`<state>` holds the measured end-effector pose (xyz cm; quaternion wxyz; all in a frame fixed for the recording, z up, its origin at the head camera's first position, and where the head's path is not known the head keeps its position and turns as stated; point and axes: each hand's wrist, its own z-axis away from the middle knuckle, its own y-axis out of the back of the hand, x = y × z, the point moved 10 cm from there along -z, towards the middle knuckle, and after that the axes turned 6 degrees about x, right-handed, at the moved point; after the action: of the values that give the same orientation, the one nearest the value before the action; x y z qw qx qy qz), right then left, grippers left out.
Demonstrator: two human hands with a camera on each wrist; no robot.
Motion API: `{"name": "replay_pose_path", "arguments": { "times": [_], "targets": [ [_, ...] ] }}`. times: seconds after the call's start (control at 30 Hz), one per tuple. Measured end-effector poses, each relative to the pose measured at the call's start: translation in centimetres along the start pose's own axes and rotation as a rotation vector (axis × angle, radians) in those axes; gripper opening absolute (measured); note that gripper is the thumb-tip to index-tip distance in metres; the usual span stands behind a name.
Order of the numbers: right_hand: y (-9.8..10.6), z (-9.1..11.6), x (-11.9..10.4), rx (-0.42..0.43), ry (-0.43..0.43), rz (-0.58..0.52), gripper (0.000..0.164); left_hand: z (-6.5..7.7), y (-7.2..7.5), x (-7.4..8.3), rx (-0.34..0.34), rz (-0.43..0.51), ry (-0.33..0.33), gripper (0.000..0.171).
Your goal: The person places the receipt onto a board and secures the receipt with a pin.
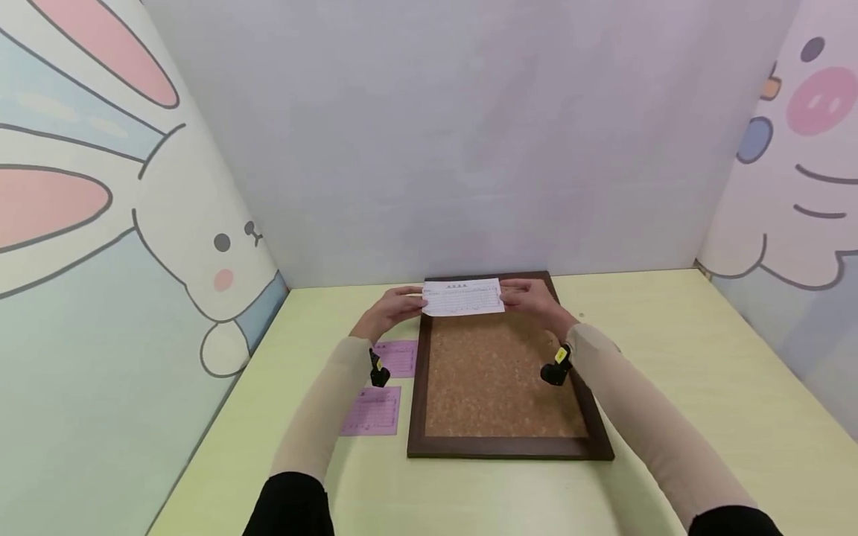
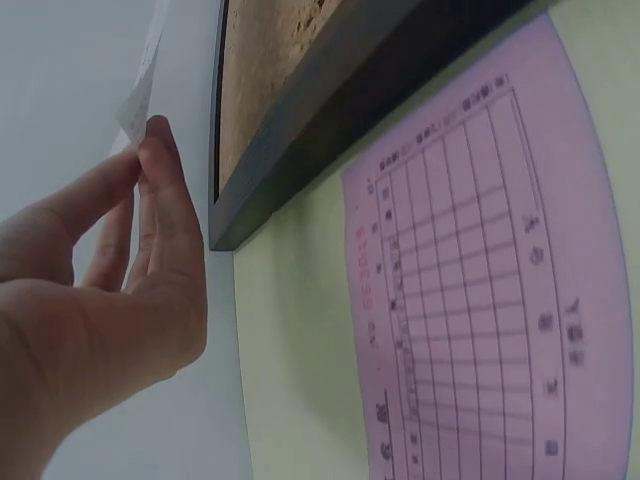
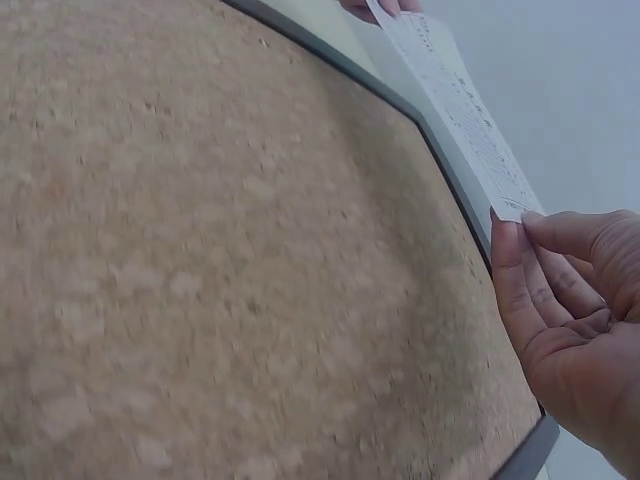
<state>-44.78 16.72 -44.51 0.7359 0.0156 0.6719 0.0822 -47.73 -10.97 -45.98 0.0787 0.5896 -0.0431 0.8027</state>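
A white printed form (image 1: 463, 298) is stretched between both hands above the far end of a dark-framed cork board (image 1: 503, 387). My left hand (image 1: 395, 307) pinches its left edge between thumb and fingers; the left wrist view shows a corner of the paper (image 2: 140, 105) at those fingertips. At the opposite edge, my right hand (image 1: 534, 299) pinches the sheet the same way. In the right wrist view the form (image 3: 465, 120) runs from the right fingertips toward the left hand, raised over the cork.
Two pink ruled forms, one farther back (image 1: 398, 359) and one nearer (image 1: 372, 412), lie on the pale yellow table (image 1: 690, 357) left of the board. A grey-white wall (image 1: 429, 149) stands behind the table, with cartoon-printed panels at both sides.
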Motion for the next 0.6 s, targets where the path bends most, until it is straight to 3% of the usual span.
{"name": "replay_pose_path", "arguments": {
  "times": [0.37, 0.6],
  "targets": [
    [2.7, -0.4, 1.9, 0.055, 0.005, 0.103, 0.05, -1.9, -2.9, -0.9, 0.033, -0.044, 0.019, 0.047],
    [3.3, -0.8, 3.4, 0.053, -0.07, 0.172, 0.05, -2.0, -3.8, -0.8, 0.061, -0.219, -0.021, 0.043]
  ]
}}
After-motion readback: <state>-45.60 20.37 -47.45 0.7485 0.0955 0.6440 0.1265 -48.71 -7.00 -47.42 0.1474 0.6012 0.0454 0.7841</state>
